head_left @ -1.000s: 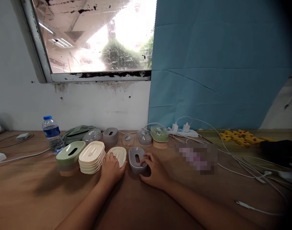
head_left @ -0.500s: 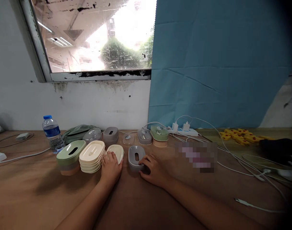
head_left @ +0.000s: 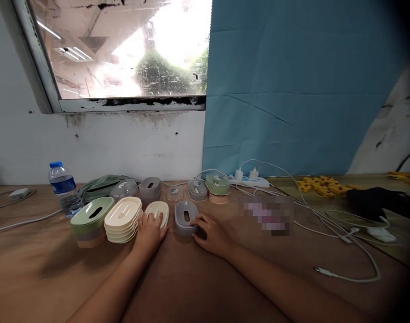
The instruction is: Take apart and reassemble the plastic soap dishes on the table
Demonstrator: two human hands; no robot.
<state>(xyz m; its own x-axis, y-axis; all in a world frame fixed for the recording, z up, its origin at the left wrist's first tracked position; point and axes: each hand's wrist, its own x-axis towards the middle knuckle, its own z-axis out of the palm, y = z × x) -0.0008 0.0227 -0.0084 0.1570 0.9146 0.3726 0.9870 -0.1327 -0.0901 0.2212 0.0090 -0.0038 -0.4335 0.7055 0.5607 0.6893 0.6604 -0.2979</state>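
Note:
My left hand (head_left: 151,231) lies with its fingers spread over the near part of a cream lid (head_left: 158,208), next to a stack of cream lids (head_left: 122,214). Whether it grips the single lid, I cannot tell for sure. Right of it stands a grey oval container (head_left: 182,209) whose lid has a dark slot. My right hand (head_left: 213,235) has its fingertips on the container's right rim and its thumb at the near right side. Left of the lid stack is a green-topped container (head_left: 96,208) with grey and peach layers beneath.
Behind stand another grey slotted container (head_left: 150,190), clear covers (head_left: 174,194), a grey box (head_left: 197,191) and a green box (head_left: 217,185). A water bottle (head_left: 64,190) is at left. White cables and a power strip (head_left: 258,182) lie right, near yellow pieces (head_left: 322,186).
The view has turned slightly to the right, so everything sits further left. Both hands stay at the same lid and container, with little visible movement.

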